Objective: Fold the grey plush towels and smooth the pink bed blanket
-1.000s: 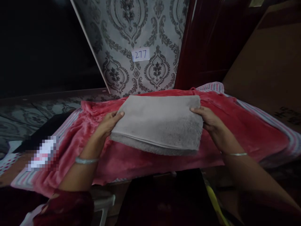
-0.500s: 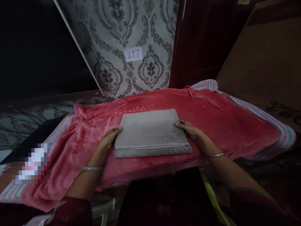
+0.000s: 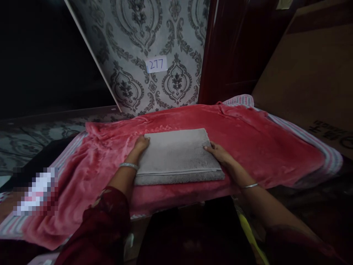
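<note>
The gray cloth [image 3: 173,152] is pinched at its side edges by the left hand [image 3: 142,142] and right hand [image 3: 217,151]. It seems soft and light, best held there.

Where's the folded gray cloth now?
In the head view, the folded gray cloth lies mid-frame on the red blanket, between the left hand at its left edge and the right hand at its right.

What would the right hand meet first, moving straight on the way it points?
The folded grey cloth: the right hand points inward at its right edge and appears to touch it there, though the exact contact is hard to judge.
</note>
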Motion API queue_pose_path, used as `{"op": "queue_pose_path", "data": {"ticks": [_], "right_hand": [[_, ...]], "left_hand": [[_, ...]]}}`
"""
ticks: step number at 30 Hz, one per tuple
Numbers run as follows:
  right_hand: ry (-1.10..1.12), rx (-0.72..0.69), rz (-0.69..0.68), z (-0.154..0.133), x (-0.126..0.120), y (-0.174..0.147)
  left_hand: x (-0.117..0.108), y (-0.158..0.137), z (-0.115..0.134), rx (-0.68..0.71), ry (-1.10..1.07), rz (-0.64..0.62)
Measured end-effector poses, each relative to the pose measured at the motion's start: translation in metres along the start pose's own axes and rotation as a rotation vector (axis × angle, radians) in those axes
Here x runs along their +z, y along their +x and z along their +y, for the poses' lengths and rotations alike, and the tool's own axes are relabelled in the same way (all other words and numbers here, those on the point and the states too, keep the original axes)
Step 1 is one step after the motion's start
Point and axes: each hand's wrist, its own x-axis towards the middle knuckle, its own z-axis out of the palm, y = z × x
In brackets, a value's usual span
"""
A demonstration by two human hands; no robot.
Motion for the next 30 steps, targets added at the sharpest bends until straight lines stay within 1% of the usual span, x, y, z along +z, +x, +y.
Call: {"op": "queue_pose_path", "data": {"ticks": [3, 6, 8, 10, 11, 12, 14, 16, 17, 19, 21, 23, 27, 30], "right_hand": [[-0.022, -0.019, 0.009, 0.004, -0.001, -0.001], [-0.095, -0.024, 0.024, 0.003, -0.008, -0.001], [-0.261, -0.055, 0.106, -0.005, -0.012, 0.003], [-0.517, -0.140, 0.234, -0.021, -0.010, 0.011], [-0.650, -0.196, 0.283, -0.030, -0.006, 0.017], [-0.770, -0.249, 0.305, -0.040, 0.001, 0.024], [-0.961, -0.308, 0.282, -0.057, 0.022, 0.039], [-1.105, -0.309, 0.236, -0.067, 0.049, 0.049], [-1.168, -0.300, 0.218, -0.068, 0.062, 0.051], [-1.279, -0.274, 0.184, -0.063, 0.083, 0.049], [-1.355, -0.251, 0.153, -0.052, 0.095, 0.042], [-1.383, -0.239, 0.141, -0.041, 0.099, 0.036], [-1.366, -0.263, 0.151, -0.031, 0.095, 0.033], [-1.348, -0.291, 0.162, -0.028, 0.093, 0.037]], "left_hand": [[0.007, -0.004, -0.002, 0.006, 0.085, 0.002], [0.004, -0.006, -0.006, 0.021, 0.138, -0.004], [-0.001, -0.005, -0.004, 0.033, 0.163, -0.020], [-0.004, -0.008, 0.004, 0.049, 0.190, -0.014], [-0.004, -0.012, 0.012, 0.092, 0.219, -0.001], [0.000, -0.017, 0.021, 0.166, 0.258, 0.006], [0.013, -0.034, 0.043, 0.395, 0.352, -0.015], [0.036, -0.056, 0.065, 0.613, 0.426, -0.100], [0.048, -0.067, 0.072, 0.679, 0.457, -0.134], [0.070, -0.087, 0.080, 0.714, 0.528, -0.205], [0.086, -0.101, 0.077, 0.725, 0.584, -0.247], [0.093, -0.108, 0.069, 0.733, 0.611, -0.252], [0.094, -0.108, 0.061, 0.742, 0.600, -0.242], [0.088, -0.103, 0.060, 0.739, 0.596, -0.271]]}}
